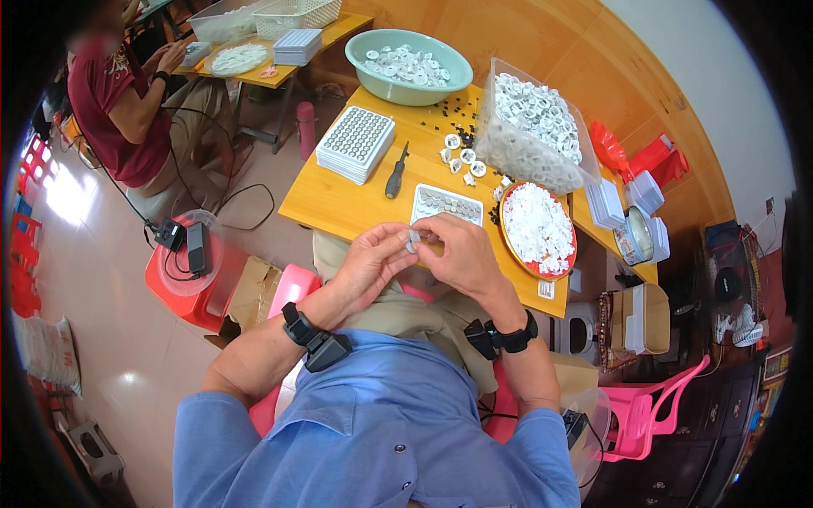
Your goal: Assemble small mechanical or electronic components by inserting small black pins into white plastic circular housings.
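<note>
White, small plastic piece (pixel 412 242) sits pinched in the grip of left hand (pixel 371 264) and right hand (pixel 462 252) together. Dark-handled screwdriver (pixel 395 179) lies beyond, on yellow wooden table (pixel 356 203).

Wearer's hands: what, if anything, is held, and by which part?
The left hand and right hand hold a white piece; its gripped part is unclear.

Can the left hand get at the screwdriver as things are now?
Probably yes: the screwdriver lies just beyond the left hand, and nothing visible stands between them, though the hand may first have to let go of the small white part.
</note>
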Demonstrator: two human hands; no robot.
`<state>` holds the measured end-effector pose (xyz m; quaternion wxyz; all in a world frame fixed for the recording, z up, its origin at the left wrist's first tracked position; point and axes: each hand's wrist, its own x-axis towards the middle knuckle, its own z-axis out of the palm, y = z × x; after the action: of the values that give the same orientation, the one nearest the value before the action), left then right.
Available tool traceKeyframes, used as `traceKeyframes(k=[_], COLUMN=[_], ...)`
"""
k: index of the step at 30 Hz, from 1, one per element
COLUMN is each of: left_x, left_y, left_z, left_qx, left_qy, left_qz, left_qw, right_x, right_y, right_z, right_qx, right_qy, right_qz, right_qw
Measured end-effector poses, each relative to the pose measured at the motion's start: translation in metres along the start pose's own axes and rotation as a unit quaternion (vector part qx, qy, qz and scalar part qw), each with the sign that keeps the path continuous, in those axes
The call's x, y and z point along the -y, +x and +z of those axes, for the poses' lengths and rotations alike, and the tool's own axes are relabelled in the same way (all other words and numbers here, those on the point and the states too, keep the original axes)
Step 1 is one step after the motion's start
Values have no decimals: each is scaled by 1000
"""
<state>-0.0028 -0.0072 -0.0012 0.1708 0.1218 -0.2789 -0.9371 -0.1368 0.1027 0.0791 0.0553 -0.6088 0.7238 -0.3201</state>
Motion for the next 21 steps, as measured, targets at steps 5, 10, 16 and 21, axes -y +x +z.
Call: traceKeyframes(k=[5,10,16,21], left_x=[0,0,2,4], left_y=[-2,-1,-2,-2], left_z=[2,7,6,6], left_qx=[16,26,23,-1], left_qy=[6,21,18,-2], left_qz=[-8,-19,-12,-1], left_qw=[1000,999,999,1000], right_x=[-5,-4,-6,-9], right_y=[-4,-10,-13,-13], right_z=[2,-1,7,13], right_qx=[-9,-24,-67,-79], right_qy=[10,12,-14,-13], right_qz=[-13,-41,-93,-102], right_qw=[1000,999,993,992])
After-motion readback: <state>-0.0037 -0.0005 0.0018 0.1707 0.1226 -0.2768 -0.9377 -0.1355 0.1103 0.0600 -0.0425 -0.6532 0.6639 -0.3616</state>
